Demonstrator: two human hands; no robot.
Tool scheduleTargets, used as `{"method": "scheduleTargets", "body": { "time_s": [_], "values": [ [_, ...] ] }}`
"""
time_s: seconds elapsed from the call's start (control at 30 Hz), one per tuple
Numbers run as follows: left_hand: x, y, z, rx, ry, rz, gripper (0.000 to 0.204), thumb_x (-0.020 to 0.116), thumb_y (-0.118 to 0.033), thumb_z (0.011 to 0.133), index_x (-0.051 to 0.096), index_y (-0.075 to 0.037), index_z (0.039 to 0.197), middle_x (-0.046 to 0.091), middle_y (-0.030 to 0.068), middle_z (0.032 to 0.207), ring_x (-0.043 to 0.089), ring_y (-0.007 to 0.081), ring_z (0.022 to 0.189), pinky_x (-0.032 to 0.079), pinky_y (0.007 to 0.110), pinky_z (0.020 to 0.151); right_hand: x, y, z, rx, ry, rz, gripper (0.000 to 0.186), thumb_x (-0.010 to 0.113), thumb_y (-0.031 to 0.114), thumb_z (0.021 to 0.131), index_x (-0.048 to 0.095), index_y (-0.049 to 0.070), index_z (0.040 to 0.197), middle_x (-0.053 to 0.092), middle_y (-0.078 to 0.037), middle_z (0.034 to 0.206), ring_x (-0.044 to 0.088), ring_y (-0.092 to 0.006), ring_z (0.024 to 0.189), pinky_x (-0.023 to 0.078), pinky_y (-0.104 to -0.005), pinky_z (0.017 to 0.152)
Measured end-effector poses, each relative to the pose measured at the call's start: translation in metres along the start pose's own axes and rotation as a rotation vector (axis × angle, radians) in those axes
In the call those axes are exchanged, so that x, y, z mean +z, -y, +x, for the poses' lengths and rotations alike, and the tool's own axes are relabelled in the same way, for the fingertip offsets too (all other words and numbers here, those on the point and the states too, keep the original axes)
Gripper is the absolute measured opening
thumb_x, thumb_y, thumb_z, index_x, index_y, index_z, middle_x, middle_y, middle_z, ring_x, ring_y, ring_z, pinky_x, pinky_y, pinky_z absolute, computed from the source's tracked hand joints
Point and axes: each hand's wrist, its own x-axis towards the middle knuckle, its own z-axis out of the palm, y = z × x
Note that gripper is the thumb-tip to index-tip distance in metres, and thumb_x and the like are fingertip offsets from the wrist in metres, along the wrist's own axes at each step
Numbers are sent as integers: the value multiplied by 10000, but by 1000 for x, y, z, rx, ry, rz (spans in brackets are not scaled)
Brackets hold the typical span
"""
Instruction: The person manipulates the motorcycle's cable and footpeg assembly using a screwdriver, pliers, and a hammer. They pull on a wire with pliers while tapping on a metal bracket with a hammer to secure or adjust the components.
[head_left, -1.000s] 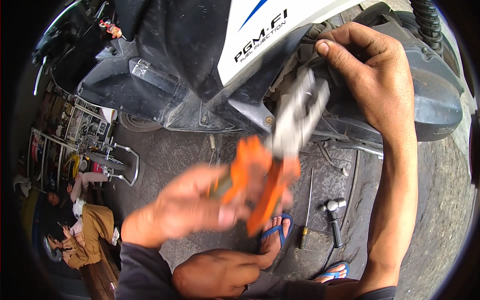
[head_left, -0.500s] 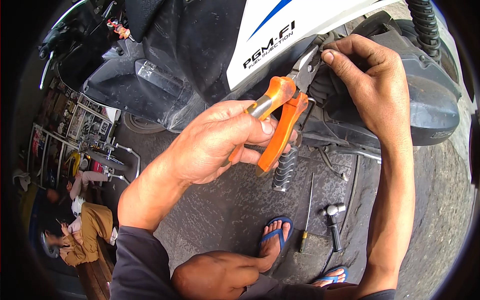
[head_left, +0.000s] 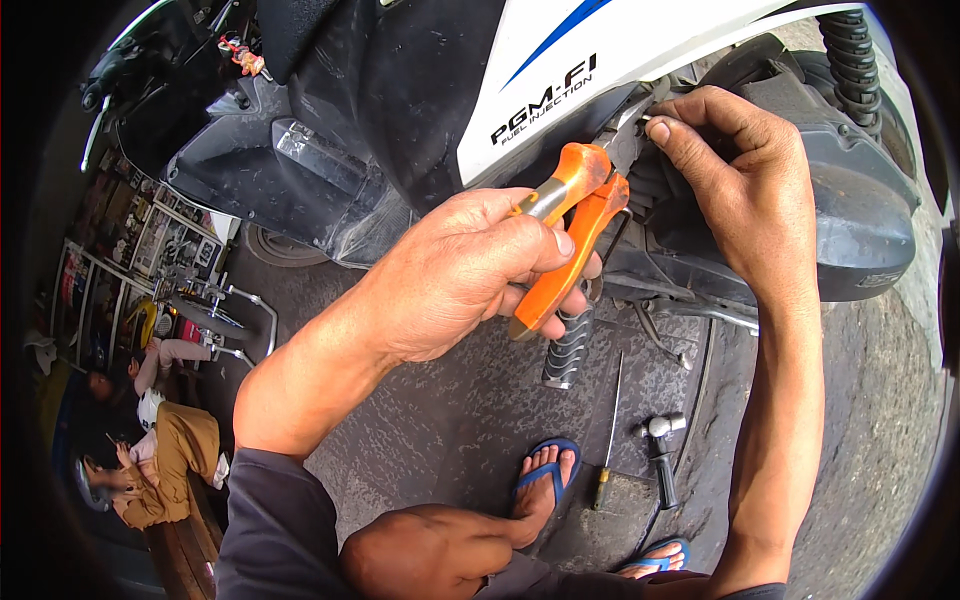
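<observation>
My left hand point(head_left: 450, 270) is closed round a pair of pliers with orange grips point(head_left: 572, 262). Their steel jaws point(head_left: 625, 140) point up and right, towards the gap under the scooter's white side panel point(head_left: 530, 45). Beside the jaw tips, my right hand point(head_left: 745, 190) has thumb and forefinger pinched together. A tiny pale end of something shows between those fingertips, too small to name. Behind the jaws and fingers lie dark ribbed parts of the scooter, partly hidden. Whether the jaws grip anything cannot be made out.
A screwdriver point(head_left: 607, 450) and a hammer-like tool with a black handle point(head_left: 664, 470) lie on the paving. A ribbed footpeg point(head_left: 567, 355) juts out below the pliers. The black engine-side cover point(head_left: 860, 245) is right of my hand. Further left, a person sits on a bench point(head_left: 180, 545).
My left hand and the pliers have shifted slightly right, with the jaws nearer my right fingertips. The right hand keeps its pinch, and a pale end now shows between its fingertips.
</observation>
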Motion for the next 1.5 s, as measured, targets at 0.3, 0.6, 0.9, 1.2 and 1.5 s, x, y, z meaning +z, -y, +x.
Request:
{"method": "scheduleTargets", "body": {
  "time_s": [0.3, 0.6, 0.9, 1.2, 1.5],
  "values": [
    [-6, 6, 5, -2, -2, -7, 529, 558, -122, 894, 402, 72, 1361, 650, 245, 1098, 700, 266, 905, 603, 364, 744, -2, 6, 0, 24, 8, -6, 138, 712, 96, 873, 713, -32, 925, 697, -120, 733, 628, -114, 663, 494, -297, 618],
    [-11, 7, 8, -109, 76, -214, 494, 583, -185, 944, 410, 41, 1348, 659, 186, 958, 671, 197, 725, 560, 299, 569, 3, 7, -1, 34, 19, 51, 111, 709, 65, 875, 718, -30, 933, 708, -112, 761, 655, -119, 711, 515, -286, 654],
    [-1, 16, 14, -22, -41, -157, 480, 649, -279, 951, 454, 19, 1273, 638, 123, 875, 625, 140, 607, 491, 257, 468, 1, -3, -1, 23, -22, 14, 135, 714, 104, 863, 728, -17, 920, 712, -164, 766, 701, -213, 677, 529, -325, 634],
    [0, 12, 11, -46, -117, -161, 379, 632, -165, 912, 532, 61, 1199, 652, 129, 842, 633, 156, 596, 511, 276, 463, 6, -6, -2, -54, -67, 47, 109, 709, 102, 846, 701, 2, 887, 688, -200, 774, 693, -380, 746, 544, -430, 657],
    [7, 9, 18, -80, -131, -128, 453, 507, -7, 802, 512, 68, 1250, 658, 174, 852, 642, 194, 601, 560, 297, 508, 1, -5, -11, -92, -85, -105, 171, 714, 70, 827, 677, -2, 978, 691, -177, 879, 667, -373, 858, 520, -431, 782]
  ]
}}
